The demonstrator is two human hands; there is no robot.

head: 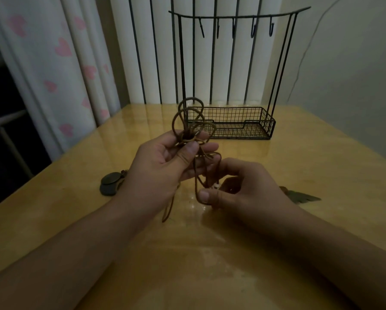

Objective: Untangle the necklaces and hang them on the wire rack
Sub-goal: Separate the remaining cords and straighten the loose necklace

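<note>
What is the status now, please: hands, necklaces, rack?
Left hand pinches cord tangle; right hand pinches lower loop. Necklaces still knotted. Wire rack hooks bare. Nothing in the way.

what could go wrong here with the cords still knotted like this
1. The left hand pinches the knot while the right hand holds a lower loop; pulling apart could tighten the tangle rather than free it.
2. The round pendant and the leaf pendant lie on the table; a tug might drag them.
3. The rack stands just behind the raised loops, which could snag its wire.
</note>
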